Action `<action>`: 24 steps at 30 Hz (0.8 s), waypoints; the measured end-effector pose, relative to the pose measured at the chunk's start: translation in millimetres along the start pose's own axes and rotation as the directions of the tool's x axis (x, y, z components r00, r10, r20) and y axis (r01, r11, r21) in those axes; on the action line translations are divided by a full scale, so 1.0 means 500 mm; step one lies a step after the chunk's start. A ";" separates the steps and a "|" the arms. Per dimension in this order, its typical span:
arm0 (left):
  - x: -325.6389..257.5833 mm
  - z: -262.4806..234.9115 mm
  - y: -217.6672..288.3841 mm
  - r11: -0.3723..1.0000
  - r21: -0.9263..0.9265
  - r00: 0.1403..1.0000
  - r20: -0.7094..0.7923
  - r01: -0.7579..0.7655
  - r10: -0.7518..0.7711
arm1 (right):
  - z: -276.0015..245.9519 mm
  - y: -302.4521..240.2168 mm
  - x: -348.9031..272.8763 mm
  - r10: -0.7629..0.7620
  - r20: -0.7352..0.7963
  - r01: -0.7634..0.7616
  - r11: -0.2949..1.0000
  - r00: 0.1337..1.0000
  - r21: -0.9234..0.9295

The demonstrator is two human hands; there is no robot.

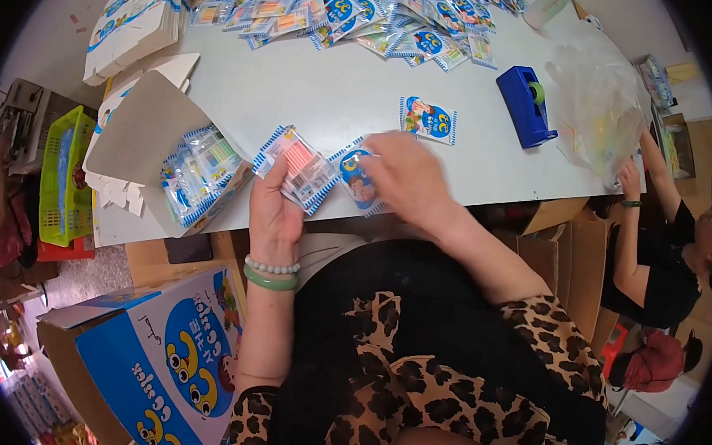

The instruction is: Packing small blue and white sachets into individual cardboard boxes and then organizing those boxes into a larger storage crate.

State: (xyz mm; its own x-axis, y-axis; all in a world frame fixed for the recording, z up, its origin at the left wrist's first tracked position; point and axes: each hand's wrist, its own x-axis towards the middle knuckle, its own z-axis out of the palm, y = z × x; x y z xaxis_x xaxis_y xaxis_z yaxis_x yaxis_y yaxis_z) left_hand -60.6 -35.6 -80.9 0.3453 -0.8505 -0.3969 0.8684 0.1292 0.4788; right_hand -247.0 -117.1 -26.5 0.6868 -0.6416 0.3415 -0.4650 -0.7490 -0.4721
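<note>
My left hand (277, 201) is closed on a small stack of flat plastic packets (307, 170), the top one showing pink sticks through its clear side. Beside it, my right hand (413, 178), slightly blurred, grips the edge of a blue and white packet (356, 176) between thumb and fingers. The two lots of packets meet or overlap at their edges. Just beyond my right hand, a single packet (429, 121) lies flat on the table. Left of my left hand stands an open carton (132, 126) on its side, with several packets (203, 173) lined up in it.
A big heap of packets (360, 14) covers the table's far side. Flat white cartons (132, 30) are stacked far left. At right are a blue tape dispenser (527, 106) and a clear plastic bag (597, 102); a co-worker's hand (629, 180) is next to it. A large printed box (165, 365) stands below left.
</note>
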 end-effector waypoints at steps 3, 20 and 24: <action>0.005 0.007 -0.003 1.000 -0.002 1.000 0.022 -0.005 0.005 | -0.042 0.017 -0.059 0.210 0.022 -0.203 0.963 0.977 -0.176; 0.001 0.016 -0.019 0.977 0.184 0.994 0.024 -0.108 0.106 | -0.009 0.016 -0.064 0.337 -0.005 -0.336 0.938 0.942 -0.082; -0.001 0.015 -0.014 0.974 0.195 0.993 0.022 -0.119 0.117 | -0.011 0.027 -0.030 0.381 0.053 -0.357 0.899 0.923 -0.252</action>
State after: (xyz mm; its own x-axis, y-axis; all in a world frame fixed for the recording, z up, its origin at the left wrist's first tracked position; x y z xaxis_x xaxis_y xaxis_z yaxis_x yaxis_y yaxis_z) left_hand -69.7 -39.8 -78.2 0.4361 -0.8408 -0.3208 0.7349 0.1270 0.6662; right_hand -266.7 -118.5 -33.8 0.4860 -0.8690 0.0924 -0.8043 -0.4862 -0.3416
